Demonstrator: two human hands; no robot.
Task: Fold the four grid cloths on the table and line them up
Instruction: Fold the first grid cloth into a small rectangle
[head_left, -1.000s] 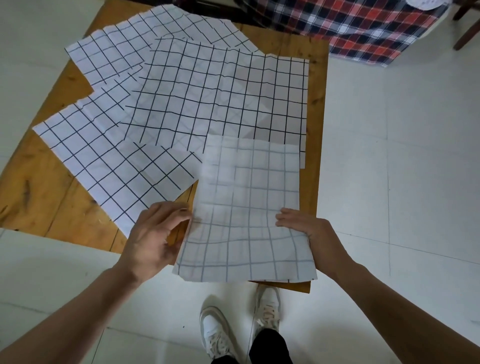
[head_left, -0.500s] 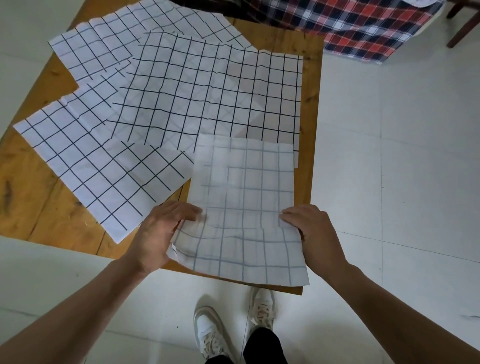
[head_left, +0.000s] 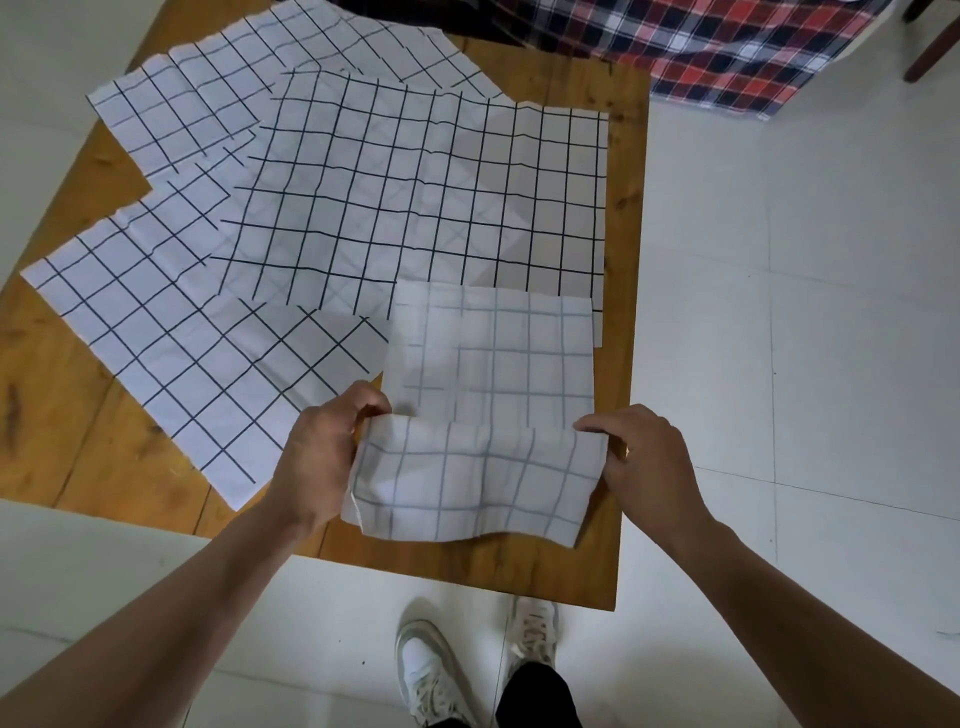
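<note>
Both my hands pinch the pale, faint-gridded white cloth at the near right of the wooden table: left hand at its left edge, right hand at its right, near half doubled over. Three black-gridded white cloths (overlapping, unfolded) lie spread beyond it.

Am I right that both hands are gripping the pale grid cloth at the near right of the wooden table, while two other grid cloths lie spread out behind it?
Not quite: the head view shows three spread grid cloths, not two. Otherwise right: the left hand and right hand grip the pale grid cloth on the wooden table.
</note>
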